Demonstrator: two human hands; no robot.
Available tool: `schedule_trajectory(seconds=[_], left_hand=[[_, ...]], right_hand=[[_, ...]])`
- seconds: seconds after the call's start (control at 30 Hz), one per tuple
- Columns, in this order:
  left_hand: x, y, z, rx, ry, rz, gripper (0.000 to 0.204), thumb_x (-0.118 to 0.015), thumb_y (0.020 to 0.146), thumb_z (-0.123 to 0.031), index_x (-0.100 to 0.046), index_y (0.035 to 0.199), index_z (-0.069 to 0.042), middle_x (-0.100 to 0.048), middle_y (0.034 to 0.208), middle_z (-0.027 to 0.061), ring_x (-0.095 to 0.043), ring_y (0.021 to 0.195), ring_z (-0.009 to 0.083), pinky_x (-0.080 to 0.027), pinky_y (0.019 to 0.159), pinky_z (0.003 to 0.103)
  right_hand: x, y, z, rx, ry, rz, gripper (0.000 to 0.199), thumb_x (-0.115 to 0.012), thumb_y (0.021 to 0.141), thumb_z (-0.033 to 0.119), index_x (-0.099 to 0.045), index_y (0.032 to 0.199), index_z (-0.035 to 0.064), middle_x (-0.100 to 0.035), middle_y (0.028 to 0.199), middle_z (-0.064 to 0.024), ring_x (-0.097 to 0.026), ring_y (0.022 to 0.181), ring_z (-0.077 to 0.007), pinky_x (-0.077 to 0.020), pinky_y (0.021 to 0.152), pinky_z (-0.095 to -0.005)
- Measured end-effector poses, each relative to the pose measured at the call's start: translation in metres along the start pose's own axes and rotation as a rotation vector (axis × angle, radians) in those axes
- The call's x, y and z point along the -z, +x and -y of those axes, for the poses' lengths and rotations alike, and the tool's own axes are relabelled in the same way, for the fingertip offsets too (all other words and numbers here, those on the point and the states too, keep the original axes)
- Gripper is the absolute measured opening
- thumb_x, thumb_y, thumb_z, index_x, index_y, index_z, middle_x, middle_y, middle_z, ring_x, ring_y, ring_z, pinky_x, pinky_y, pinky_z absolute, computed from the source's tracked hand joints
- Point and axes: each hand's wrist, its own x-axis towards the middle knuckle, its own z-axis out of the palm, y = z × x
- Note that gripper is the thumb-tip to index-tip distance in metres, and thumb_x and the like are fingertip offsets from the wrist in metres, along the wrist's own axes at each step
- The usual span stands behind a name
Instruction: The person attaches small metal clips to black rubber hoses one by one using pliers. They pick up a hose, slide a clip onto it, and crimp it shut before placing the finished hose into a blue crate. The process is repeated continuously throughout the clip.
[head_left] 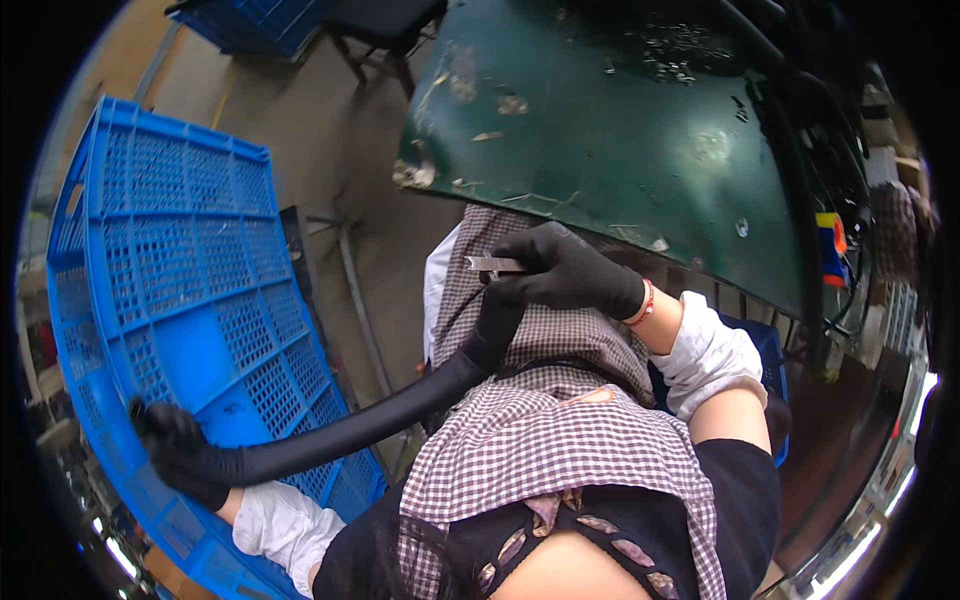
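Observation:
My right hand [570, 272], in a black glove, is raised in front of my checked apron [560, 440] and pinches a small flat metal piece [494, 264] at its fingertips. A long black stretchy sleeve [370, 425] runs from just under that hand down to my left hand [172, 442]. My left hand, also black-gloved, is closed around the sleeve's lower end and rests against the wall of a big blue plastic crate [180, 260]. I cannot tell whether the right hand also grips the sleeve's upper end.
A dark green worktable [620, 130] with metal scraps and chipped edges lies ahead, black cables [800, 180] along its right side. A second blue crate [262, 22] and a dark stool stand at the top, on the concrete floor.

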Motion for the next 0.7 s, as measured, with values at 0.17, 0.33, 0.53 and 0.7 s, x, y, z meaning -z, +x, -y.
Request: schedule_trajectory(seconds=[0.17,0.33,0.53,0.7], left_hand=[[-0.071,0.001,0.118,-0.217,1.127,0.367,0.054,-0.063,0.092,-0.023,-0.046,0.137,0.003,-0.053,0.137,0.0174,-0.048,0.128,0.0305,-0.036,0.108,0.040],[-0.264,-0.112,0.117,0.497,0.208,0.856,0.074,-0.075,0.078,-0.010,-0.040,0.143,-0.003,-0.060,0.122,0.0149,-0.058,0.104,0.0231,-0.046,0.091,0.036],[-0.261,-0.112,0.146,0.230,0.255,0.862,0.067,-0.074,0.083,-0.014,-0.042,0.141,-0.002,-0.058,0.121,0.0143,-0.060,0.107,0.0215,-0.048,0.091,0.034],[-0.277,-0.096,0.136,0.063,0.404,0.808,0.068,-0.075,0.082,-0.021,-0.043,0.139,-0.001,-0.060,0.121,0.0175,-0.061,0.106,0.0253,-0.048,0.092,0.037]], right_hand=[[-0.018,-0.004,0.022,0.116,-0.315,0.026,0.021,-0.070,0.077,0.019,-0.064,0.093,0.0052,-0.064,0.073,-0.0136,-0.066,0.069,-0.0316,-0.0509,0.064,-0.0411],[-0.042,0.030,0.008,0.041,-0.456,-0.079,0.023,-0.069,0.078,0.023,-0.062,0.092,0.0055,-0.065,0.075,-0.0144,-0.066,0.073,-0.0347,-0.0517,0.064,-0.0433],[0.064,0.032,0.025,-0.039,-0.691,-0.499,0.027,-0.077,0.080,0.025,-0.068,0.091,0.0028,-0.066,0.073,-0.0164,-0.066,0.064,-0.0257,-0.0522,0.062,-0.0345],[0.188,0.040,-0.025,-0.281,-1.070,-0.931,0.024,-0.071,0.078,0.034,-0.067,0.081,0.0102,-0.067,0.081,-0.0127,-0.065,0.079,-0.0340,-0.0508,0.068,-0.0438]])
